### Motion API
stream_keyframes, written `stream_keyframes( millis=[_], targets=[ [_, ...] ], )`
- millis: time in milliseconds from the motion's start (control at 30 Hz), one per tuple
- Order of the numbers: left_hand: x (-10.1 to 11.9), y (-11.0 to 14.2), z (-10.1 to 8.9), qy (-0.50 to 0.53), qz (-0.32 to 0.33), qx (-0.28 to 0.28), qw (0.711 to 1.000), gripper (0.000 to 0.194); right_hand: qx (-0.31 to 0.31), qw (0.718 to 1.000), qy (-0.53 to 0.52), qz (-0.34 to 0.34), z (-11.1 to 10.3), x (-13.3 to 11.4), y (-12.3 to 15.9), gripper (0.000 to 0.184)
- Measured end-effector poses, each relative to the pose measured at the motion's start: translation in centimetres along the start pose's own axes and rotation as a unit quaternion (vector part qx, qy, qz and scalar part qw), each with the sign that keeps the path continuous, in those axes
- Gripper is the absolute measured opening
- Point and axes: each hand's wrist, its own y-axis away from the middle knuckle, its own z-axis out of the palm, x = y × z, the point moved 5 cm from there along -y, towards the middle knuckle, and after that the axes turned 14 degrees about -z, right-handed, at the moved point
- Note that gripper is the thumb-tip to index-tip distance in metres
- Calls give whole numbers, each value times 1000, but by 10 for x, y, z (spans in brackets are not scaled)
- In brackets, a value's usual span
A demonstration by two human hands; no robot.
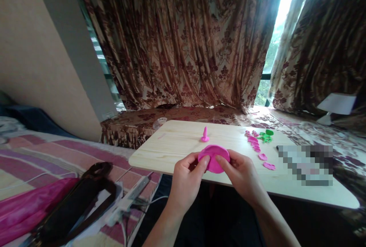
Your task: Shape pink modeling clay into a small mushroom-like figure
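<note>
A flat round disc of pink modelling clay (214,157) is held up above the near edge of the table. My left hand (190,167) pinches its left side, thumb on the face and fingers behind. On the other side my right hand (238,168) grips it the same way, its thumb close to the left one. Beyond the disc, a pink clay cone on a small base (205,135) stands upright on the table. Several flattened pink clay pieces (254,143) lie in a row to the right, beside green clay pieces (266,137).
The pale wooden table (168,140) has a blurred-out flat object (307,165) on its right. To the left, a bed (100,146) holds a black bag (77,197) and a white power strip (128,197) with cables. A white lamp (336,104) stands at far right.
</note>
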Motion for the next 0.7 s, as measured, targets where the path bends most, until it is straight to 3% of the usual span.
stream_keyframes(
  millis=[167, 333, 433, 533, 700],
  targets=[
    [-6, 2, 0, -29, -21, -30, 999, 19, 9, 997, 32, -71, -4, -14, -2, 15],
    [1, 8, 1, -29, -14, -57, 998, 25, 8, 996, 54, -72, -6, -18, -2, 21],
    [6, 7, -3, -8, 6, -33, 999, 32, -31, 993, 72, -88, -4, -22, -2, 26],
    [7, 4, -7, -7, 24, -5, 1000, 27, -48, 993, 72, -76, -3, -22, -1, 18],
    [5, 6, -3, -5, -5, -35, 999, 27, -43, 993, 58, -90, -4, -23, 0, 15]
  ],
)
